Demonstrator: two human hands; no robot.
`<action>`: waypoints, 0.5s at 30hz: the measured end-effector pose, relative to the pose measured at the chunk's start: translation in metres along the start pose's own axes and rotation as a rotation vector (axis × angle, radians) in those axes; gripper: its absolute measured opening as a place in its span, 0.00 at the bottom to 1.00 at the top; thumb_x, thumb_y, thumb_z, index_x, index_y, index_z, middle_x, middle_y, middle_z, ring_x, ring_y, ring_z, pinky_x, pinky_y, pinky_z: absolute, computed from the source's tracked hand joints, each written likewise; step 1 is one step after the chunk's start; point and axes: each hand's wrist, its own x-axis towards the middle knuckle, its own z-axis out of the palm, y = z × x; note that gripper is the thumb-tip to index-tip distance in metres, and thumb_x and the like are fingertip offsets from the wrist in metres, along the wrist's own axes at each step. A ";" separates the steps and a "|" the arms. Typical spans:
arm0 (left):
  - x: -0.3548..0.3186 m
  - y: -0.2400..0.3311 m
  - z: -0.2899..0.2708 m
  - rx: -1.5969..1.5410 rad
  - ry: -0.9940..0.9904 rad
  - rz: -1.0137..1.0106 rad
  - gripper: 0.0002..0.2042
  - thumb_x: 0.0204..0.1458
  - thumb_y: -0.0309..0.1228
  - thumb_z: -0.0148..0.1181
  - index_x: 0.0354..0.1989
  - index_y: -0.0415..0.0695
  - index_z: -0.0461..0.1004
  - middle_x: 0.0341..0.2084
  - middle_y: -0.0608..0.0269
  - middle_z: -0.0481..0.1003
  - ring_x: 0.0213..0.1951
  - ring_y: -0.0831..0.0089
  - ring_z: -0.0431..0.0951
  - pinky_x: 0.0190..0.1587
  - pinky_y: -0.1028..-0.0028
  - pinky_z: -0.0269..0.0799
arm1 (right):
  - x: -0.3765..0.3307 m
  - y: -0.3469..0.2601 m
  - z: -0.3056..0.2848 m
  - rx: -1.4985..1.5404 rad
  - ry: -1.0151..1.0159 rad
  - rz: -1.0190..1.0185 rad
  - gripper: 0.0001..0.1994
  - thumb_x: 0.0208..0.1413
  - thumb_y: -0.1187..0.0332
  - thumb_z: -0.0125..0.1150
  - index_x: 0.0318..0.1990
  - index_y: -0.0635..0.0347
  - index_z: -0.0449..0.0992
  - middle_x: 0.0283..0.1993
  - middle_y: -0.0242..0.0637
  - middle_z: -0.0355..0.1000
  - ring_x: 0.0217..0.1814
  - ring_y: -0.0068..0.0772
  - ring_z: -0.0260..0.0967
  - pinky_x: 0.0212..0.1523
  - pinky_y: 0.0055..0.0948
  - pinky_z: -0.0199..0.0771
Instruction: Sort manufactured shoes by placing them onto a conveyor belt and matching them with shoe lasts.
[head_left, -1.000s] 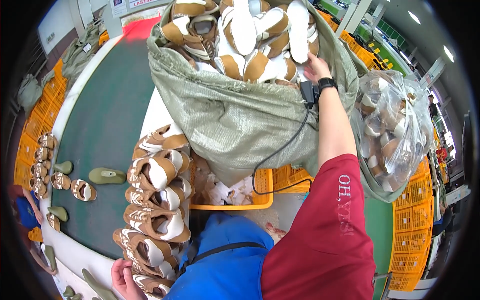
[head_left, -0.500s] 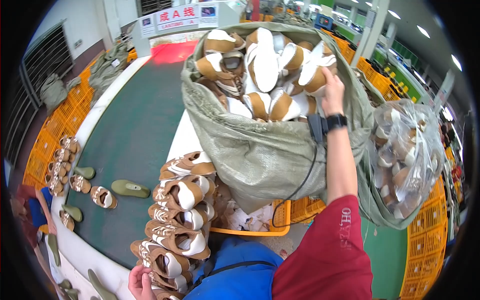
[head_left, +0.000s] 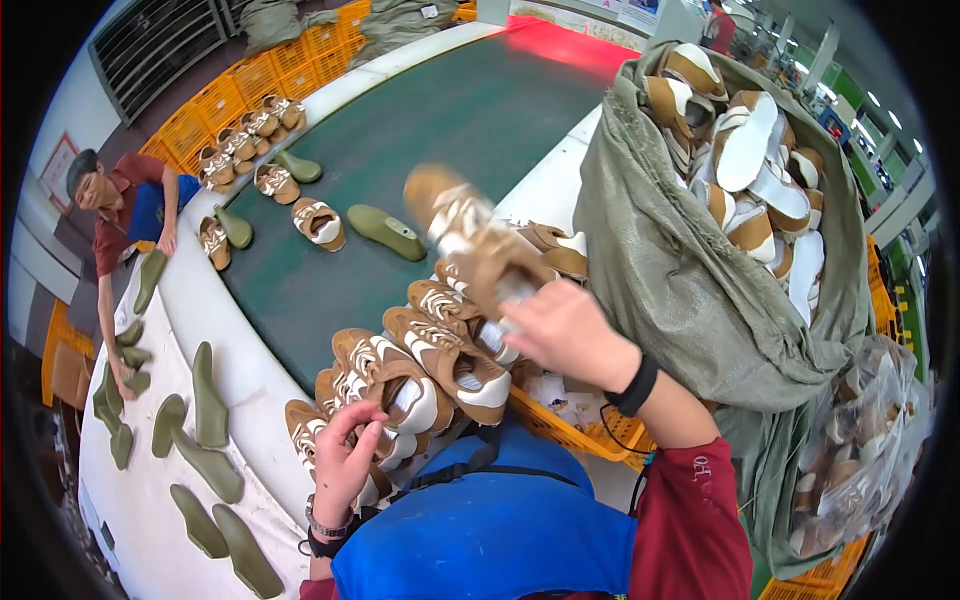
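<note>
My right hand [head_left: 565,335] grips a brown and white shoe [head_left: 475,235] by its heel end, toe pointing up and away. The shoe is blurred by motion and held above a row of similar shoes [head_left: 440,345] along the belt's near edge. Low over the near end of that row, my left hand [head_left: 345,455] is loosely curled, thumb and fingers apart, with nothing visible in it. To the right, a large grey-green woven sack [head_left: 690,270] stands full of more brown and white shoes [head_left: 745,140], some with white soles turned up.
A green conveyor belt [head_left: 420,120] carries a few shoes and green shoe lasts [head_left: 387,232]. More lasts [head_left: 205,465] lie on the white table at left, where a co-worker [head_left: 135,210] reaches among them. An orange crate [head_left: 560,425] and a clear bag of shoes [head_left: 860,450] are nearby.
My right hand has come from the sack to above the row, now holding a shoe. My left hand has lifted slightly off the near shoes. The view has turned left.
</note>
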 end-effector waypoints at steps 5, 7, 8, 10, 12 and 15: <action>-0.003 -0.007 -0.007 0.065 -0.030 0.022 0.11 0.50 0.22 0.54 0.43 0.35 0.70 0.32 0.60 0.76 0.36 0.76 0.74 0.42 0.78 0.68 | -0.008 -0.013 0.036 -0.057 -0.732 -0.018 0.10 0.42 0.61 0.62 0.28 0.56 0.72 0.27 0.34 0.72 0.34 0.37 0.70 0.45 0.35 0.63; -0.001 -0.006 -0.005 0.071 -0.028 -0.012 0.12 0.50 0.22 0.54 0.43 0.35 0.70 0.32 0.59 0.76 0.36 0.75 0.74 0.42 0.77 0.69 | -0.012 -0.008 0.015 0.028 -0.469 0.019 0.11 0.44 0.62 0.60 0.34 0.57 0.72 0.32 0.36 0.72 0.38 0.36 0.70 0.49 0.36 0.61; 0.001 -0.006 -0.002 0.086 -0.015 -0.037 0.11 0.49 0.22 0.54 0.42 0.35 0.70 0.31 0.59 0.76 0.37 0.75 0.74 0.42 0.76 0.69 | -0.012 -0.002 0.004 0.079 -0.393 0.037 0.13 0.45 0.62 0.60 0.37 0.57 0.71 0.33 0.36 0.72 0.39 0.37 0.69 0.50 0.37 0.61; 0.002 -0.010 -0.005 0.111 -0.030 -0.036 0.11 0.49 0.22 0.55 0.42 0.35 0.71 0.31 0.59 0.76 0.37 0.74 0.75 0.42 0.76 0.69 | -0.010 0.014 -0.026 0.163 -0.285 0.079 0.15 0.47 0.63 0.59 0.43 0.58 0.71 0.33 0.37 0.71 0.39 0.39 0.68 0.51 0.38 0.61; 0.001 -0.015 -0.008 0.106 0.028 -0.033 0.11 0.48 0.24 0.56 0.40 0.33 0.71 0.30 0.59 0.75 0.35 0.73 0.75 0.41 0.75 0.69 | -0.008 0.035 -0.066 0.145 -0.058 0.165 0.12 0.46 0.65 0.59 0.39 0.58 0.74 0.28 0.39 0.71 0.34 0.42 0.70 0.40 0.36 0.67; 0.006 -0.019 -0.005 0.051 0.020 0.006 0.09 0.50 0.22 0.53 0.39 0.33 0.70 0.30 0.59 0.74 0.35 0.75 0.75 0.40 0.78 0.69 | -0.038 0.096 -0.130 0.042 0.314 0.546 0.10 0.46 0.66 0.57 0.36 0.57 0.76 0.25 0.42 0.72 0.28 0.41 0.72 0.30 0.34 0.70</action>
